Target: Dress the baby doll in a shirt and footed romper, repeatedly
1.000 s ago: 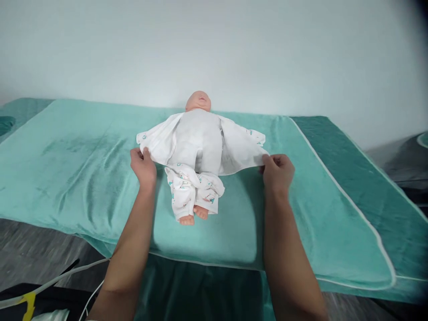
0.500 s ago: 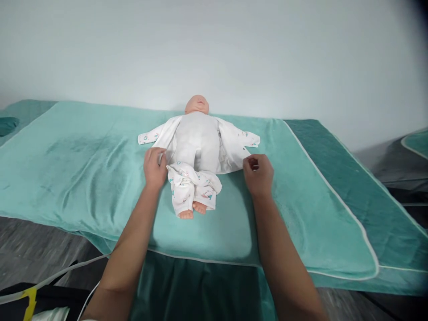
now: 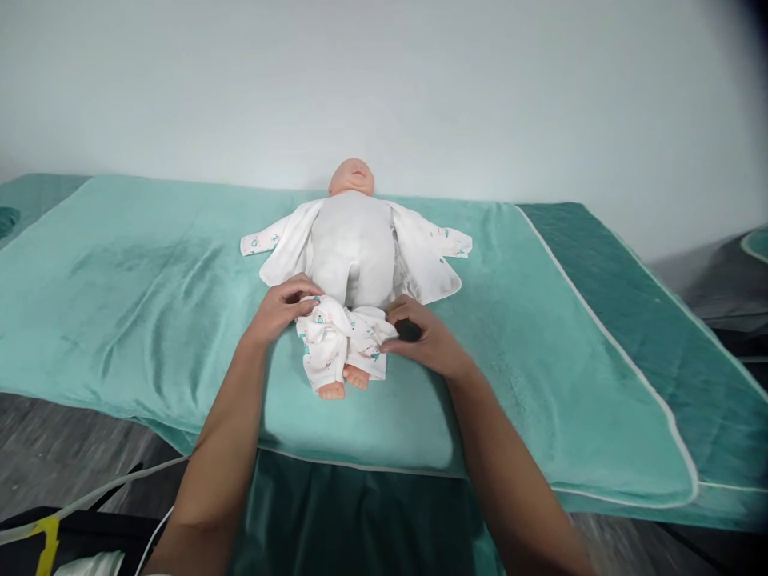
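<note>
A baby doll (image 3: pixel 353 228) lies on its back, its head at the far side and its feet toward me. An open white baby jacket (image 3: pixel 429 256) is spread out beneath it, with both sleeves out to the sides. Printed white baby pants (image 3: pixel 327 340) are bunched around its lower legs, and the bare feet stick out of the cuffs. My left hand (image 3: pixel 282 308) pinches the left side of the waistband between thumb and fingers. Curled around the right edge of the pants is my right hand (image 3: pixel 429 340), thumb on the front and fingers by the waistband.
The light green blanket (image 3: pixel 162 272) under the doll has wrinkles at left. Darker green cloth (image 3: pixel 672 320) covers the bed's right end. A white wall (image 3: pixel 384 88) stands behind. At lower left are a pale tube (image 3: pixel 126 480) and a yellow strip (image 3: pixel 48 544).
Both hands have left the lower corners of the jacket and moved inward onto the pants. The jacket's front panels now lie spread flat on either side.
</note>
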`<move>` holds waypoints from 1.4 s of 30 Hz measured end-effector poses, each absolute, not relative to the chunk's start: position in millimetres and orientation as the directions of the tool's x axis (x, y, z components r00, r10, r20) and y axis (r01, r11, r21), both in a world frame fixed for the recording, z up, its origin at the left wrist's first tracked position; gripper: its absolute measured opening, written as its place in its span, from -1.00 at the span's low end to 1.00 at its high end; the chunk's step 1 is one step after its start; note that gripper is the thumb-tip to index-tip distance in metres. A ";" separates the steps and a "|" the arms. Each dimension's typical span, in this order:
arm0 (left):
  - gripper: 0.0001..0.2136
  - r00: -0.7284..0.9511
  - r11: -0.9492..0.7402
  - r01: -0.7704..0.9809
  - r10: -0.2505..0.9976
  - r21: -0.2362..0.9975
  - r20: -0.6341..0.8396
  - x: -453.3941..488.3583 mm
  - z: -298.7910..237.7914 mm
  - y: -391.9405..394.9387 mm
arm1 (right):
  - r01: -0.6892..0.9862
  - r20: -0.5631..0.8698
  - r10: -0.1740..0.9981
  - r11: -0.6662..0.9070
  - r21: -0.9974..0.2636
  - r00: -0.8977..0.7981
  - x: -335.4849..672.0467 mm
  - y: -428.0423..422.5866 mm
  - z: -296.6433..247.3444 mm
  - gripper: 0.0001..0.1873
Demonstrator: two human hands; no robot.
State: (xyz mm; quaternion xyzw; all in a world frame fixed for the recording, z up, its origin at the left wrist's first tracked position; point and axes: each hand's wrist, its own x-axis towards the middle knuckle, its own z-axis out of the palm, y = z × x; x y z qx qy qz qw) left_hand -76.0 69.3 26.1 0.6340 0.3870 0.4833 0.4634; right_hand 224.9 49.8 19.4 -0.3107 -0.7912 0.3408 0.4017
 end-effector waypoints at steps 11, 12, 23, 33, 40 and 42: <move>-0.79 0.405 -0.265 0.051 0.887 0.963 0.223 -83.0 25.8 68.4 | 0.318 0.418 0.845 0.519 -0.793 -0.334 224.0 39.7 9.1 -0.83; -0.80 0.405 -0.268 0.048 0.886 0.962 0.227 -83.0 25.1 68.5 | 0.314 0.372 0.876 0.462 -0.830 -0.306 224.4 40.7 7.3 -0.82; -0.82 0.159 -0.371 0.010 0.917 0.928 0.365 -72.4 17.2 67.4 | 0.231 0.187 0.973 0.215 -0.949 -0.137 221.5 48.8 1.9 -0.73; -0.90 -0.238 -0.569 0.419 0.683 0.708 0.690 -55.4 6.7 63.0 | 0.305 0.197 0.944 0.275 -0.912 -0.264 222.7 49.7 7.2 -0.78; -0.72 -0.141 -0.205 0.022 0.968 0.979 0.206 -64.1 14.9 65.8 | 0.248 0.084 0.933 0.179 -0.952 -0.349 225.2 49.3 10.7 -0.81; -0.77 -0.061 -0.159 -0.031 0.986 0.987 0.156 -65.6 16.3 65.6 | 0.259 0.057 0.931 0.158 -0.953 -0.360 225.8 50.8 10.6 -0.81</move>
